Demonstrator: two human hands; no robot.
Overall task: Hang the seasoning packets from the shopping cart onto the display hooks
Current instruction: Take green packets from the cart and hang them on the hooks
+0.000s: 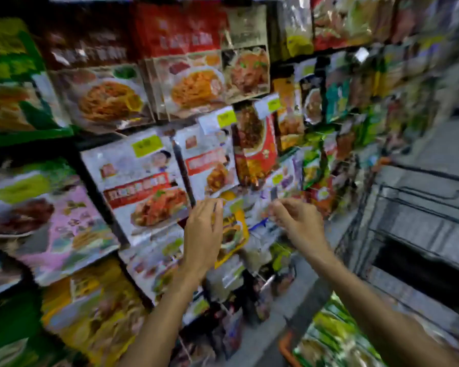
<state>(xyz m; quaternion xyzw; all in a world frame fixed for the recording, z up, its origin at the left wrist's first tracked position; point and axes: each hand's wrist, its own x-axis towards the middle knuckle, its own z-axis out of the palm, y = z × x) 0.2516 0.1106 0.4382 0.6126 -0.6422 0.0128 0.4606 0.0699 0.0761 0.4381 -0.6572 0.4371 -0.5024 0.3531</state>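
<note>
The whole frame is blurred. Both my hands are raised to the display wall of hanging seasoning packets. My left hand (204, 231) has its fingers stretched upward against a yellow-orange packet (235, 234) on a low row. To its right, my right hand (296, 221) has curled fingers that pinch the top of a white and blue seasoning packet (260, 217), close to a dark display hook (273, 193). At the bottom right is the shopping cart (285, 347) with an orange rim, holding green and yellow packets (329, 337).
Rows of red, white, pink and green packets (143, 181) fill the wall on the left and above. A dark upright rail (183, 170) runs just above my left hand. Grey metal shelving (421, 221) stands at the right, with grey floor (297, 295) below.
</note>
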